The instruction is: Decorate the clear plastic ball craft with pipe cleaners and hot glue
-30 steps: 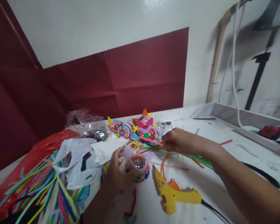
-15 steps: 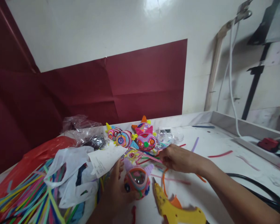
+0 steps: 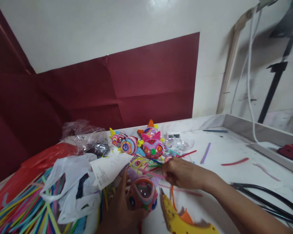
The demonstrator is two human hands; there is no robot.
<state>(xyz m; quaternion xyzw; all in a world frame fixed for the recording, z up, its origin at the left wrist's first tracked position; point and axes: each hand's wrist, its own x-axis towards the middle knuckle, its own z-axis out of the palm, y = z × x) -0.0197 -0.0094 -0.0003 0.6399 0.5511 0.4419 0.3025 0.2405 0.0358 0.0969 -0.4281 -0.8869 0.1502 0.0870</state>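
Dozens of coloured pipe cleaners [image 3: 26, 208] fan out at the far left beside a red bag [image 3: 36, 162], with a white plastic bag [image 3: 68, 182] and a slip of paper [image 3: 107, 169] lying over their ends, loose stock kept within reach on the white table [image 3: 234, 152]. Next to them the left hand [image 3: 119, 211] cups a round ball [image 3: 143, 193] wrapped in coloured coils; the fingers curl round its left side and underside, seemingly to steady it with its clear window turned upward. Behind it, a cluster of finished balls [image 3: 141, 143] with pointed ears sits against the dark red backdrop, apparently set aside out of the way. Just right of the held ball, the right hand [image 3: 183, 174] has thumb and fingers pressed together on a thin pink pipe cleaner [image 3: 148, 172] that runs leftward over the ball. Below that hand a yellow glue gun [image 3: 178, 217] lies on its side, nozzle pointing toward the ball, handy for the right hand. Farther right, stray pipe cleaner offcuts [image 3: 205, 152] and black cables [image 3: 266, 195] lie on the table.
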